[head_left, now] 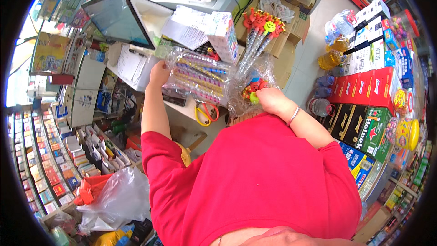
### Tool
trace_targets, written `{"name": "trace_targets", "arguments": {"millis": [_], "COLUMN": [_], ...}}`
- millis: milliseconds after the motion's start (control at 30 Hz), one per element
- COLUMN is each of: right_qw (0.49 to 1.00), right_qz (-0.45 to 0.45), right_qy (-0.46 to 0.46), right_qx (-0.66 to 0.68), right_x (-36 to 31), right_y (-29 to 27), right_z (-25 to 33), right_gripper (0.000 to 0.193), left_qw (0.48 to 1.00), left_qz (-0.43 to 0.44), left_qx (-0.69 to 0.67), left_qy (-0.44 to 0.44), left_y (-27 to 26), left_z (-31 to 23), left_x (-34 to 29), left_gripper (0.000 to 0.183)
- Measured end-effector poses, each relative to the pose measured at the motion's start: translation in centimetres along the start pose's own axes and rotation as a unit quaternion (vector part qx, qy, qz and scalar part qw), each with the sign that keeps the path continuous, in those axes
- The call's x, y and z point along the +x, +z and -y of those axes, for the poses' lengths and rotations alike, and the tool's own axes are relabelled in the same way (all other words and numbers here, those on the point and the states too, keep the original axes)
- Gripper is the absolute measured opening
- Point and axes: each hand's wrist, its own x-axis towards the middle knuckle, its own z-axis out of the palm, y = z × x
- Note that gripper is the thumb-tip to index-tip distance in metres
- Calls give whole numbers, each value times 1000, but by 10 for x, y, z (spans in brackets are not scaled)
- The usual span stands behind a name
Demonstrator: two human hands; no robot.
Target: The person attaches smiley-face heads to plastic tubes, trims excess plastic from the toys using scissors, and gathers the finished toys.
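A clear plastic bag [200, 75] lies across the counter before me, full of long striped sticks in purple, yellow, blue and pink. My left hand [159, 74] is closed on its left end. At the right end, crinkled plastic surrounds several red and yellow toy heads [256, 86]. My right hand [274, 101] is closed there, its fingertips at a yellow-green smiley head; the fingers partly hide what they pinch. Just beyond stands a bunch of silvery sticks [259, 41] topped with red figures and one yellow smiley face.
Scissors [205, 114] with yellow and red handles lie at the counter's near edge. Behind the bag are a white patterned box [221, 36], papers [186, 26] and a tilted screen [119, 18]. Drink cartons [359, 86] and bottles line the right; a pack-filled rack [45, 155] stands left.
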Motion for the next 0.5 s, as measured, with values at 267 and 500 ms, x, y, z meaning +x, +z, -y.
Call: {"name": "trace_targets", "arguments": {"millis": [267,500], "right_qw": [1000,1000], "right_qz": [17,8], "right_qy": [-3,-25], "right_qx": [4,-11], "right_x": [6,8], "right_y": [4,3], "right_z": [-1,4], "right_gripper": [13,15], "left_qw": [988,948], "left_qz": [15,-86], "left_qx": [-151,-303], "left_qy": [-29,-39], "left_y": [-17,-56], "left_z": [13,29], "left_x": [-8,-25], "left_gripper": [29,29]}}
